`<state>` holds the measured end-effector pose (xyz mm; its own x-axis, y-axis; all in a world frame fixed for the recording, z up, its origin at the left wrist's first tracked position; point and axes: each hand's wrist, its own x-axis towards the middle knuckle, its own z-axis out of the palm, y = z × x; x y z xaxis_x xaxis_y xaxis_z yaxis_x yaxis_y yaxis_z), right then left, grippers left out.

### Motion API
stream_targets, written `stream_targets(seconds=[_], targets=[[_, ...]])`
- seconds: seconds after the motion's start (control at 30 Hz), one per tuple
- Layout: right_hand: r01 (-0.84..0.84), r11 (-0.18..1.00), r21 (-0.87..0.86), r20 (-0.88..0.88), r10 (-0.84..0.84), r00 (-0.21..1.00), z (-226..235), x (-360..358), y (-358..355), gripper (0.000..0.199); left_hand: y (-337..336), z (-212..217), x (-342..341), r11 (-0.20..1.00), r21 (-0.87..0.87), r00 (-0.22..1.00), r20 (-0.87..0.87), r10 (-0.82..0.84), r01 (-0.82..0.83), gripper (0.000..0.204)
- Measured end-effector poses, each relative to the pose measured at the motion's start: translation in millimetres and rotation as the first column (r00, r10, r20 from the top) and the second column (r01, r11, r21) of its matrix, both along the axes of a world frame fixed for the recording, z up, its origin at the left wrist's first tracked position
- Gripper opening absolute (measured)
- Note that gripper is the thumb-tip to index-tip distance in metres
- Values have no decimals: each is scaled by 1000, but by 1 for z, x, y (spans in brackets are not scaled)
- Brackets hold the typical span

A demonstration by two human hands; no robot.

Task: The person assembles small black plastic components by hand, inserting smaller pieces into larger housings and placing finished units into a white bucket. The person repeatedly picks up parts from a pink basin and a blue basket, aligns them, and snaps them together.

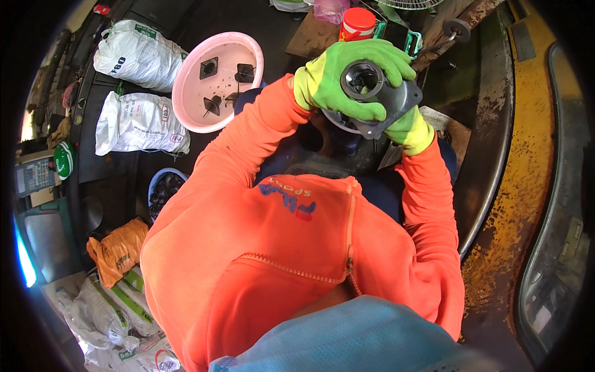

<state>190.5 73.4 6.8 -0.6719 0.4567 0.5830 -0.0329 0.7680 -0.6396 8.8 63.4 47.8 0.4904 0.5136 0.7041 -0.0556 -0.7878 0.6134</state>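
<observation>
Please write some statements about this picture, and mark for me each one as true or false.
1. The left hand grips a black part. True.
2. The right hand is bare. False: it wears a green-and-yellow glove.
3. The basin holding black pieces is blue. False: it is pink.
4. An orange bag lies on the person's left side. True.
5. The red-lidded container stands inside the basin. False: it is outside, to the right.

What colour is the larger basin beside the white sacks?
The basin is light pink, shown in the head view.
</observation>
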Motion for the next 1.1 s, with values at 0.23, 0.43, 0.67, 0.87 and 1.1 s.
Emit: stream_targets(seconds=[0.23, 0.43, 0.67, 0.87, 1.1], targets=[[-166, 936, -310, 83, 200, 976, -25, 17, -10, 62, 7, -7, 6, 873, -190, 890, 12, -456, 450, 43], [-672, -252, -697, -716, 306, 628, -13, -5, -21, 35, -1, -16, 24, 804, -314, 804, 511, -305, 505, 47], [-728, -55, -683, -693, -267, 670, -8, -3, 15, 49, 6, -24, 8, 410, 168, 425, 58, 904, -896, 13], [-516, 147, -844, -530, -378, 759, -7, -2, 10, 45, 6, -32, 13, 417, 124, 426, 58, 903, -900, 18], [-194, 316, -929, -300, -331, 895, 13, -9, -3, 38, -17, -46, 18, 646, -645, 747, 172, 642, -407, 64]])
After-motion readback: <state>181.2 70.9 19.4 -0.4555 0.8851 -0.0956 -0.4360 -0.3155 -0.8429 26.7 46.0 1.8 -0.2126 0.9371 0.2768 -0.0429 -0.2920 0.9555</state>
